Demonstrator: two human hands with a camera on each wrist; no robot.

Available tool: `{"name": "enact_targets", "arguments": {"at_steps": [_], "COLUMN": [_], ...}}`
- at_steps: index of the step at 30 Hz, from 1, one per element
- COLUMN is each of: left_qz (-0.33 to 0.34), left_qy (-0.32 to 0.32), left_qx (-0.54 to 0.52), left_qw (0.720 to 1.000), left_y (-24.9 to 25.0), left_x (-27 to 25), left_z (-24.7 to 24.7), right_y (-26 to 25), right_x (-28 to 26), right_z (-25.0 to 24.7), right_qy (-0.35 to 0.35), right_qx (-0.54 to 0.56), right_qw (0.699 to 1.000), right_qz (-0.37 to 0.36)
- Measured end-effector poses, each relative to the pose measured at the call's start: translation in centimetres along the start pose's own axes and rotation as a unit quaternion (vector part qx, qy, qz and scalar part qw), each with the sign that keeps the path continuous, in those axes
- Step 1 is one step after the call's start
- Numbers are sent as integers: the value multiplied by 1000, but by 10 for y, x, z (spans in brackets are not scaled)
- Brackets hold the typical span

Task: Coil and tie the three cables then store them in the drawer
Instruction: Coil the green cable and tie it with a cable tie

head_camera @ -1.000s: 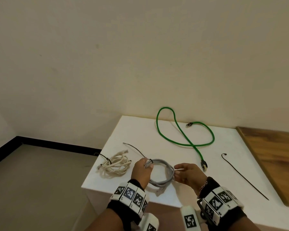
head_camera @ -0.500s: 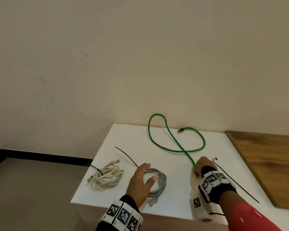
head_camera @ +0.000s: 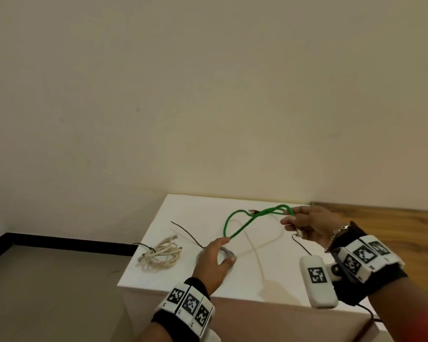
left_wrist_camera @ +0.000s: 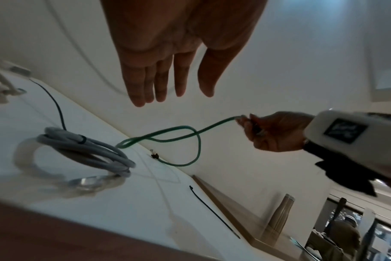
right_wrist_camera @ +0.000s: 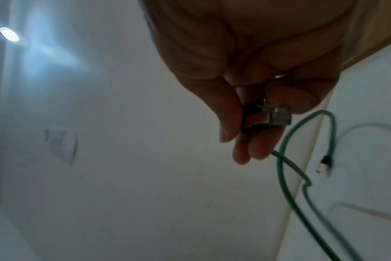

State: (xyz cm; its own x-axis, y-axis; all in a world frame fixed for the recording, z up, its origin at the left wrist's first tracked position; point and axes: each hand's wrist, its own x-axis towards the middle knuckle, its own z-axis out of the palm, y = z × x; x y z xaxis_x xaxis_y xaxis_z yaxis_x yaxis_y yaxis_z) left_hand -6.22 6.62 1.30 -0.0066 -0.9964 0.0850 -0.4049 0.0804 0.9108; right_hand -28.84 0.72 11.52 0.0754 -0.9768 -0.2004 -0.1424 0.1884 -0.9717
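Green network cable (head_camera: 242, 224), one of three, hangs lifted off the white table (head_camera: 269, 272), its plug pinched in my right hand (head_camera: 307, 227); my left hand (head_camera: 214, 261) hovers, fingers straight, over the tied grey cable coil (left_wrist_camera: 87, 150), cream bundle (head_camera: 160, 254) left.

This looks like a plain indoor room, an office or a lived-in home; I cannot tell which. A bare cream wall (head_camera: 208, 95) with a dark skirting board (head_camera: 59, 244) meets a grey floor (head_camera: 47, 292), and a white tabletop (head_camera: 269, 275) stands beside a wooden surface (head_camera: 393, 225). A wall switch plate (right_wrist_camera: 63, 146) and a recessed ceiling light (right_wrist_camera: 8, 34) show in the right wrist view, and a metal flask (left_wrist_camera: 281, 213) stands on the wood before dark windows (left_wrist_camera: 344, 222).
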Motion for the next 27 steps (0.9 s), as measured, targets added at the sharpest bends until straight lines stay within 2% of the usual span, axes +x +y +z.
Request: {"name": "enact_targets", "arguments": {"at_steps": [5, 8, 11, 14, 17, 22, 25, 27], "left_qz": [19, 7, 0, 22, 31, 30, 25, 51], "left_qy": [-49, -96, -125, -149, -124, -21, -20, -26], "left_qx": [25, 25, -22, -75, -127, -182, -185, -123], "left_qw": [998, 995, 992, 986, 984, 983, 982, 991], "left_y": [20, 30, 43, 58, 68, 77, 81, 82], "left_x": [-12, -22, -32, -40, -47, -49, -52, -56], "left_z": [13, 30, 47, 57, 60, 58, 59, 61], "right_y": [-34, -46, -52, -54, -54, -52, -51, -48], "right_x": [-47, -72, -91, -106, -127, -165, -179, -181], "right_z": [-22, -31, -37, -40, -43, -44, -43, -43], "right_qy": [-9, -21, -20, -12, -19, -65, -80, -82], "right_qx": [8, 12, -2, -26, -53, -101, -81, -45], "right_qw": [998, 995, 992, 991, 990, 981, 981, 983], "right_qz": [-69, -99, -123, -129, -128, -153, -160, -159]}}
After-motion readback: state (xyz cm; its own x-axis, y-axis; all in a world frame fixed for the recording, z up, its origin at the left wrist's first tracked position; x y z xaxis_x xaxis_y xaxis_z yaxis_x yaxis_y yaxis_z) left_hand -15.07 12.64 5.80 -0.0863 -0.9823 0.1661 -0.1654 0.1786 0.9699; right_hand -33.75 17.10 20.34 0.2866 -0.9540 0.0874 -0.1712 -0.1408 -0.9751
